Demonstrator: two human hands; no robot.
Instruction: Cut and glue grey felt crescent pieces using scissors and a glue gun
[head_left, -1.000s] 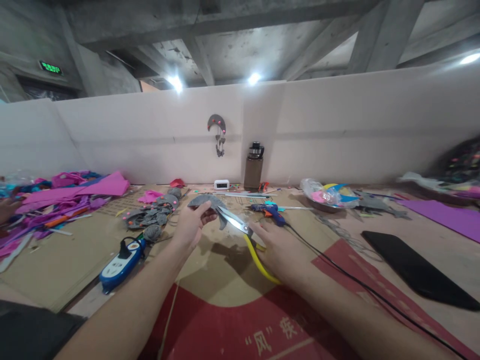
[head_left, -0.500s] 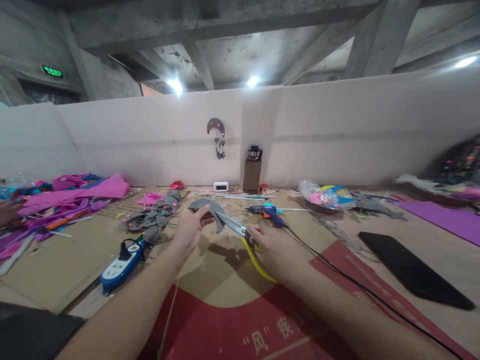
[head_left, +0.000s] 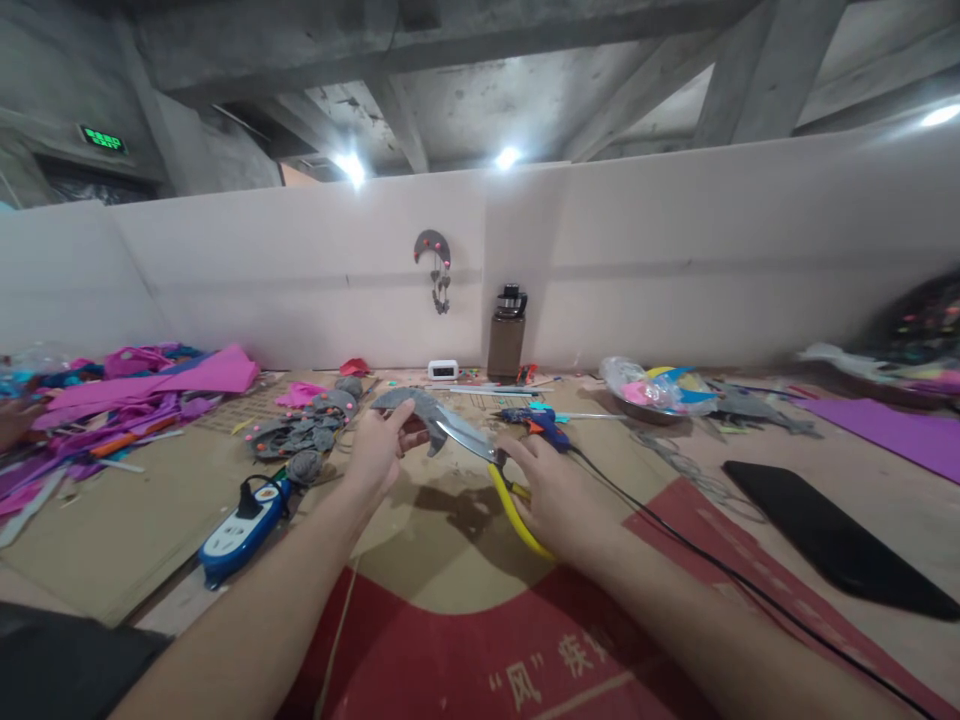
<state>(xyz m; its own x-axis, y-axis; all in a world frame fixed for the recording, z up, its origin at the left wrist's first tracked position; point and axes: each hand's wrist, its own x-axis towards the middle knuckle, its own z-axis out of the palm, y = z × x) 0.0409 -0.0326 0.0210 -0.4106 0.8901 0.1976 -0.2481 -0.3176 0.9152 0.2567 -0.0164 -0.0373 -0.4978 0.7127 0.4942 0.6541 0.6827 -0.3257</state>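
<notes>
Pinched in my left hand (head_left: 380, 445) is a grey felt crescent (head_left: 427, 408), raised above the cardboard. My right hand (head_left: 551, 490) grips yellow-handled scissors (head_left: 469, 436), whose blades point left and meet the crescent's right-hand edge. Whether the blades are cutting the felt or only touching it, I cannot tell. Just beyond my right hand lies a blue glue gun (head_left: 551, 428) with its black cord trailing right. Left of my left hand sit grey felt pieces (head_left: 300, 430) with small pink beads, beside a ball of grey yarn (head_left: 305, 467).
A blue and white power strip (head_left: 246, 530) lies at left, near pink and purple felt scraps (head_left: 150, 390). A dark bottle (head_left: 507, 340) and a small white clock (head_left: 443, 370) stand by the partition. A finished crescent hanging (head_left: 433, 248) is on it. A black phone (head_left: 840, 540) lies right.
The scissor blades have turned and now show a broader, shinier face against the crescent's edge. My right hand has shifted slightly. My left hand keeps its hold on the felt.
</notes>
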